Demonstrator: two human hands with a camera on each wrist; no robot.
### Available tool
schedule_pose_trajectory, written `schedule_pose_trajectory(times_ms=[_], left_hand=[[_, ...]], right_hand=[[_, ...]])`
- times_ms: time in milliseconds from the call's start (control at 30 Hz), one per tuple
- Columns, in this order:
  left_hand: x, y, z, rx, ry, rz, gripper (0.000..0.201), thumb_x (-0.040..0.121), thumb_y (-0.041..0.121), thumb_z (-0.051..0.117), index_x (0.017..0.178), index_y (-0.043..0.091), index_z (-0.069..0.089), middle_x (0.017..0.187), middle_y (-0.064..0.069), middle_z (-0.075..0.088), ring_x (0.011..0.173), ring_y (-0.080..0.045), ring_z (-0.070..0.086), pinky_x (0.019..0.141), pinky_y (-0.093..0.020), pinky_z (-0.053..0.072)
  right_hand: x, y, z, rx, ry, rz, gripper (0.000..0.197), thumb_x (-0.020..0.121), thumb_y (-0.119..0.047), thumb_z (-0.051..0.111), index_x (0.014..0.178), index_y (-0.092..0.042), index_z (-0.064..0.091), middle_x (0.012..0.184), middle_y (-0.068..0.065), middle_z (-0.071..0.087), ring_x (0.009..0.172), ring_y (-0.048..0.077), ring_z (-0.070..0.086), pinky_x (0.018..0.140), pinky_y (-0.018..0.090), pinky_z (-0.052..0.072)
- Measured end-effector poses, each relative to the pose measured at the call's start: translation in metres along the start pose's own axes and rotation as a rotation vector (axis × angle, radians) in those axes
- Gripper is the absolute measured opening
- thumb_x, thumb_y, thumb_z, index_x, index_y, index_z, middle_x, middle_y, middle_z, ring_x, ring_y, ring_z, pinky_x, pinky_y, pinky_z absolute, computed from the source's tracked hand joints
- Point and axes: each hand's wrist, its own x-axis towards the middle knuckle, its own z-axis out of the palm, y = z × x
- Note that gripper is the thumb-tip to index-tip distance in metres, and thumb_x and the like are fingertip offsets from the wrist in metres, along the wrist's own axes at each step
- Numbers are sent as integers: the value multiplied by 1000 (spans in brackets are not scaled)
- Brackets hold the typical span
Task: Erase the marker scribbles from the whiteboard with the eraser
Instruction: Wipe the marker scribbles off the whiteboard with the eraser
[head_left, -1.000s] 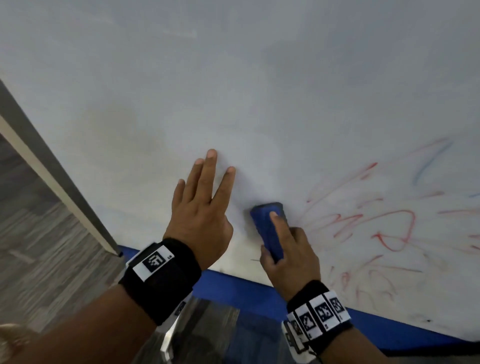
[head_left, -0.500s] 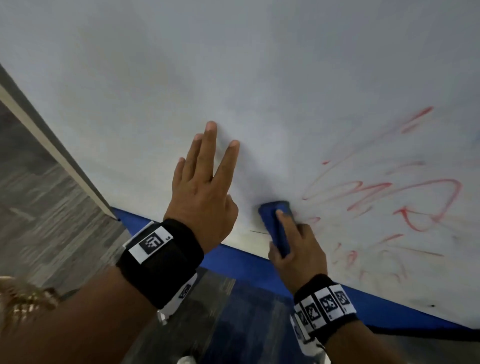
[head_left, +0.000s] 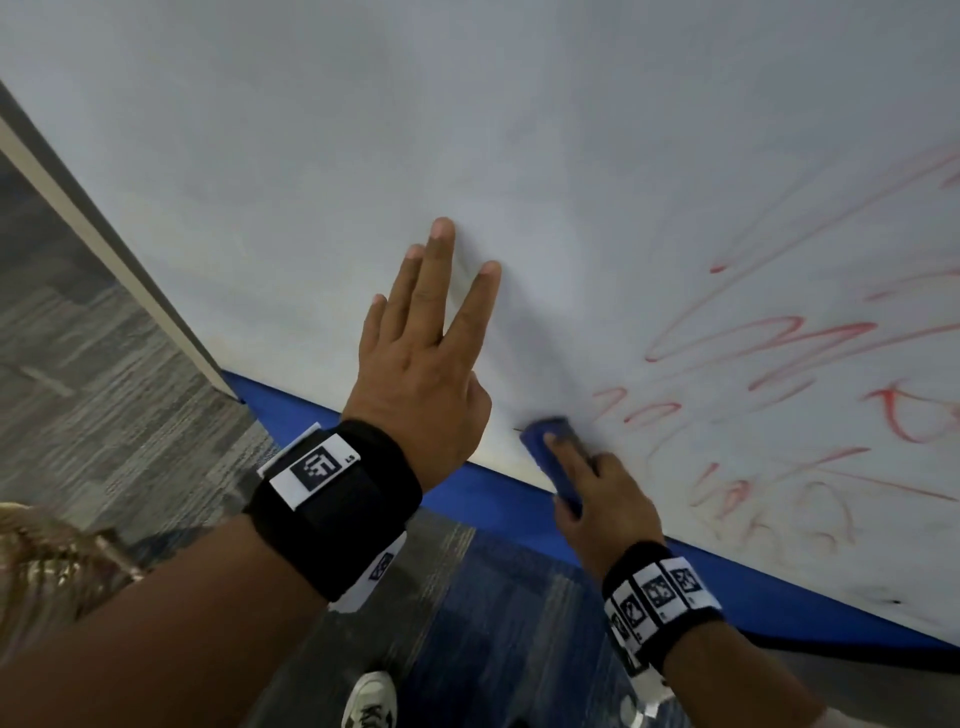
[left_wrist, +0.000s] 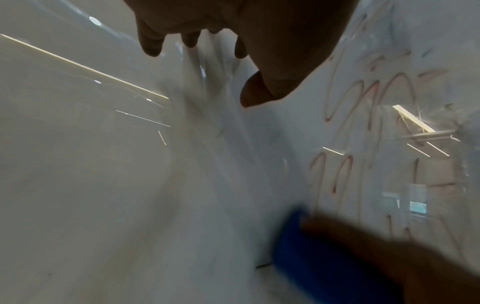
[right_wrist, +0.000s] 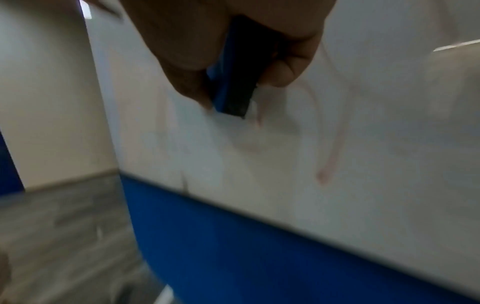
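The right hand (head_left: 605, 488) has its grip clamped on the blue eraser (head_left: 551, 452), pressed against the whiteboard (head_left: 467, 130) low in the frame's centre, just above the blue lower edge (head_left: 483, 486). Red scribbles (head_left: 769, 343) fill the right side. The left hand (head_left: 426, 364) lies flat on the board, fingers straight and spread apart.

Left hand (left_wrist: 259, 37) flat on whiteboard (left_wrist: 103, 185); blue eraser (left_wrist: 311, 257) beside red scribbles (left_wrist: 363, 98)
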Motion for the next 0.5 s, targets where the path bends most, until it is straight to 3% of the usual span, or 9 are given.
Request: schedule_pose_trajectory(times_ms=[33, 100, 133, 233, 300, 367, 467, 500], left_hand=[[-2, -1, 1, 2, 10, 7, 92, 74, 2, 62, 157, 14, 24, 166, -22, 4, 154, -39, 8, 111, -64, 32], [-3, -4, 3, 6, 26, 22, 92, 73, 0, 61, 156, 15, 27, 166, -22, 7, 154, -40, 11, 109, -65, 34], [-4, -6, 4, 11, 27, 29, 91, 72, -1, 60, 156, 15, 27, 166, -23, 8, 153, -41, 12, 109, -65, 34], [-4, -12, 7, 29, 28, 52, 91, 71, -2, 56, 156, 15, 27, 165, -23, 10, 153, -41, 13, 108, -64, 34], [-4, -15, 8, 29, 43, 63, 89, 72, -4, 54, 156, 15, 28, 165, -23, 11, 153, -40, 13, 109, -64, 34], [-4, -18, 9, 19, 56, 73, 87, 72, -6, 51, 155, 14, 30, 165, -23, 13, 153, -40, 15, 109, -63, 34], [-4, -25, 6, 12, 73, 73, 85, 73, -8, 51, 154, 10, 33, 165, -20, 16, 152, -37, 20, 108, -62, 36], [-5, -28, 5, 15, 77, 72, 83, 74, -8, 50, 154, 8, 34, 165, -20, 17, 152, -37, 22, 108, -61, 37]], right_hand=[[-4, 8, 11, -36, -116, -2, 103, 90, -33, 61, 129, -72, -26, 97, -2, 40, 87, 24, 56, 63, 34, 48], [-5, 8, 13, -4, -129, 49, 102, 91, -33, 58, 123, -74, -29, 96, -6, 35, 87, 21, 55, 64, 31, 45], [-4, 1, 8, 18, -58, 59, 102, 90, -33, 60, 128, -74, -25, 94, -7, 36, 81, 20, 54, 62, 31, 45], [6, -21, -4, 204, 362, 29, 97, 81, -28, 73, 146, -59, 8, 90, -5, 42, 65, 18, 48, 54, 30, 42], [17, -26, -1, 251, 476, -9, 93, 79, -25, 76, 145, -52, 18, 90, 1, 47, 66, 21, 50, 54, 31, 43], [20, -22, 11, 154, 352, 4, 94, 81, -27, 75, 146, -54, 13, 92, 3, 48, 70, 23, 53, 54, 32, 46], [5, 6, 41, -20, -95, -20, 101, 91, -27, 60, 133, -70, -21, 97, 1, 43, 85, 26, 55, 65, 37, 52], [2, 10, 44, -26, -171, 2, 100, 94, -27, 55, 127, -72, -29, 99, 0, 41, 89, 24, 55, 70, 38, 52]])
